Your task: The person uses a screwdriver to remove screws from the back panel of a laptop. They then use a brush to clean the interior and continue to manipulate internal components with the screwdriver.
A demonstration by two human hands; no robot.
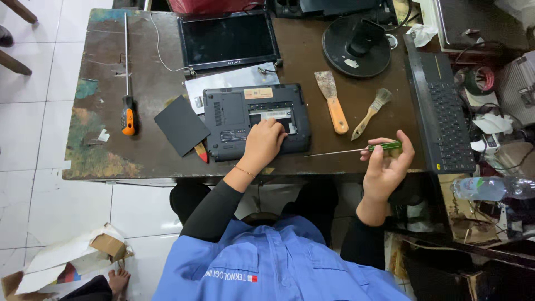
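Blue shirt (278,262) and dark sleeves fill the bottom of the view, and both forearms reach up from there over the near edge of the tabletop (111,161). Left hand (263,143) lies palm down on the upturned small laptop (234,114), fingers curled into the open bay in its base; its grip is loose and closed on nothing that shows, only pressing on the case. Right hand (387,164) hovers just off the tabletop's near edge, well apart from the laptop, with fingers and thumb pinched firmly round the green handle of a screwdriver (365,149).

That tool's long axis runs nearly level, handle to the right, thin shaft pointing left toward the laptop, its tip stopping short of the case's right edge. So the laptop lies to the left of the right-hand grip, in line with the shaft, and the left hand is the nearer one, already on it.

Beyond the shaft lie a scraper (332,101) and a brush (370,114); a dark square sheet (181,125) touches the laptop's left side.
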